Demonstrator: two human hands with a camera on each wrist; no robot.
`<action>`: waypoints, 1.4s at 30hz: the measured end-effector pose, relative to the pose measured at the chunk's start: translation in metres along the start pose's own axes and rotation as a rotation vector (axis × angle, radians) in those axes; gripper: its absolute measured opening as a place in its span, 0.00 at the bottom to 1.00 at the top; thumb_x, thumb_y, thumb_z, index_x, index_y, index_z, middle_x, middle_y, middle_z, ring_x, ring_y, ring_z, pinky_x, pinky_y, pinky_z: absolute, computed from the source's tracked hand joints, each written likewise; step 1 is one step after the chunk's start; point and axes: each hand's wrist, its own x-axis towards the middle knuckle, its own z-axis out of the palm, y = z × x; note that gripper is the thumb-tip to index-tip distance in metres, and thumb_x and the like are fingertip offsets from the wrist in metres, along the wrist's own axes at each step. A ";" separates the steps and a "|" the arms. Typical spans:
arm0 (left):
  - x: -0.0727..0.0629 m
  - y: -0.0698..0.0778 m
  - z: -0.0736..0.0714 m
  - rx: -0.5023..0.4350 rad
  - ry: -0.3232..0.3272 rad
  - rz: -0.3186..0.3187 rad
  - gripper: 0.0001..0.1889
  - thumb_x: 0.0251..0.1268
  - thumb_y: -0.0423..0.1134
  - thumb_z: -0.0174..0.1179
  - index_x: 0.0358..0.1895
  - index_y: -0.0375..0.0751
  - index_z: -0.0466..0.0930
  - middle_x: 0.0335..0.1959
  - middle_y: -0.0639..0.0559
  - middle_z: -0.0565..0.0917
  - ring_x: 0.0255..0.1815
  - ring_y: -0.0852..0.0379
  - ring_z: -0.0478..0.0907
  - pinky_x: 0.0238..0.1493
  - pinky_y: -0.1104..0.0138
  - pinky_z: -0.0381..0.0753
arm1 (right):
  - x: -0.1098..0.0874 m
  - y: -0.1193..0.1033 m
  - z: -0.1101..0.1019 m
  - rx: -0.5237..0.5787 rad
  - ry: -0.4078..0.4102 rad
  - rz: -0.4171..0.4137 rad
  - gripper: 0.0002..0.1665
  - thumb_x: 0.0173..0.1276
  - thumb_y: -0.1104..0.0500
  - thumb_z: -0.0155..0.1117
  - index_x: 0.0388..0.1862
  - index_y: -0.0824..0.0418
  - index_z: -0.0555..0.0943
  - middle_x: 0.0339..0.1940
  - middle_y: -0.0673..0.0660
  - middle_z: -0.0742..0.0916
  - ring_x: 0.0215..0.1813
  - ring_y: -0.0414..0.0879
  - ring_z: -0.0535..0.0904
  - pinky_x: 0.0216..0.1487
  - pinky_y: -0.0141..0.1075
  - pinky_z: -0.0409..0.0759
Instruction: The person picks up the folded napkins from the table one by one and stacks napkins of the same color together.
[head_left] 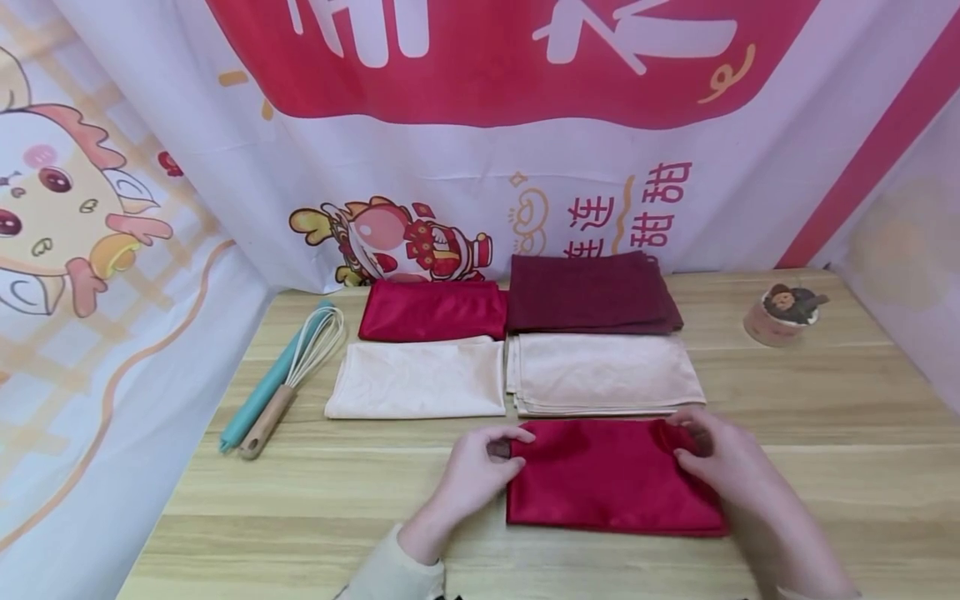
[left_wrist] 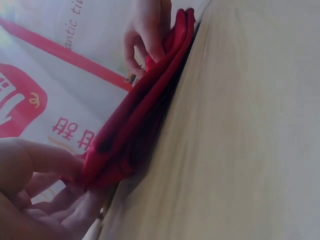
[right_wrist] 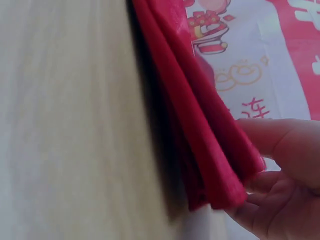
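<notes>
A folded satiny red cloth (head_left: 607, 487) lies near the front of the table, its layers showing at the edges. At its left end my left hand (head_left: 478, 471) pinches the upper corner; in the left wrist view the thumb and fingers (left_wrist: 55, 162) lie on either side of the folded layers. My right hand (head_left: 726, 460) holds the upper right corner between thumb and fingers. The right wrist view shows the folded end of the red cloth (right_wrist: 200, 120) against this hand (right_wrist: 285, 175), with some fingertips hidden behind it.
Behind lie two cream folded cloths (head_left: 423, 379) (head_left: 607, 373), a smaller red one (head_left: 435, 311) and a dark maroon one (head_left: 588, 292). To the left are a teal rolling pin (head_left: 273, 379) and a whisk (head_left: 281, 396). A decorated pink cup (head_left: 780, 321) stands back right, before the printed curtain (head_left: 465, 158).
</notes>
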 end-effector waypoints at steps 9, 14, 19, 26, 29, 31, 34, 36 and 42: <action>0.006 0.008 -0.044 -0.010 0.101 0.012 0.14 0.52 0.26 0.67 0.43 0.43 0.86 0.39 0.50 0.82 0.32 0.57 0.78 0.36 0.69 0.78 | 0.017 -0.033 -0.007 0.179 0.006 0.028 0.20 0.59 0.66 0.69 0.51 0.61 0.77 0.41 0.61 0.84 0.38 0.52 0.82 0.38 0.40 0.80; 0.013 0.010 -0.077 0.024 0.148 -0.011 0.14 0.53 0.26 0.67 0.44 0.44 0.86 0.40 0.50 0.82 0.33 0.56 0.79 0.35 0.68 0.79 | 0.041 -0.050 0.001 0.247 0.025 0.011 0.20 0.60 0.64 0.69 0.51 0.61 0.77 0.42 0.61 0.84 0.40 0.52 0.82 0.41 0.43 0.80; 0.024 0.013 -0.114 0.082 0.185 -0.026 0.15 0.55 0.29 0.66 0.47 0.44 0.85 0.46 0.49 0.82 0.38 0.53 0.81 0.38 0.66 0.79 | 0.077 -0.068 0.010 0.301 0.021 -0.001 0.20 0.61 0.63 0.69 0.52 0.59 0.77 0.45 0.61 0.83 0.41 0.53 0.81 0.42 0.44 0.80; 0.049 0.015 -0.165 0.137 0.245 -0.065 0.16 0.59 0.32 0.65 0.52 0.42 0.82 0.45 0.45 0.79 0.42 0.51 0.76 0.40 0.67 0.78 | 0.138 -0.098 0.025 0.342 0.037 -0.008 0.21 0.60 0.61 0.69 0.52 0.56 0.78 0.45 0.57 0.84 0.42 0.50 0.80 0.44 0.42 0.77; 0.061 0.013 -0.183 0.178 0.281 -0.087 0.17 0.60 0.33 0.65 0.53 0.42 0.82 0.44 0.43 0.78 0.42 0.50 0.76 0.37 0.69 0.77 | 0.165 -0.108 0.035 0.327 0.058 -0.023 0.20 0.59 0.61 0.69 0.51 0.56 0.79 0.43 0.56 0.85 0.41 0.49 0.77 0.43 0.41 0.73; 0.070 0.011 -0.194 0.196 0.292 -0.103 0.17 0.61 0.33 0.64 0.54 0.42 0.81 0.46 0.43 0.78 0.42 0.50 0.77 0.36 0.70 0.78 | 0.181 -0.113 0.042 0.314 0.063 -0.028 0.20 0.59 0.61 0.69 0.51 0.55 0.79 0.42 0.55 0.84 0.41 0.48 0.75 0.43 0.41 0.72; 0.084 0.007 -0.208 0.219 0.313 -0.109 0.17 0.61 0.33 0.64 0.54 0.41 0.81 0.49 0.42 0.78 0.44 0.49 0.79 0.35 0.71 0.78 | 0.204 -0.118 0.053 0.303 0.066 -0.038 0.20 0.60 0.61 0.68 0.52 0.56 0.78 0.40 0.55 0.83 0.40 0.48 0.74 0.42 0.40 0.71; 0.092 0.005 -0.215 0.214 0.332 -0.114 0.16 0.61 0.31 0.63 0.54 0.40 0.81 0.49 0.42 0.79 0.45 0.49 0.79 0.36 0.71 0.78 | 0.217 -0.121 0.059 0.290 0.061 -0.044 0.20 0.60 0.61 0.67 0.52 0.57 0.78 0.38 0.56 0.82 0.40 0.48 0.74 0.43 0.41 0.71; 0.113 0.002 -0.227 0.238 0.374 -0.119 0.16 0.60 0.28 0.62 0.53 0.37 0.81 0.48 0.40 0.78 0.44 0.47 0.79 0.39 0.70 0.76 | 0.250 -0.125 0.076 0.241 0.046 -0.034 0.20 0.62 0.61 0.65 0.54 0.59 0.78 0.44 0.58 0.83 0.46 0.50 0.75 0.49 0.43 0.72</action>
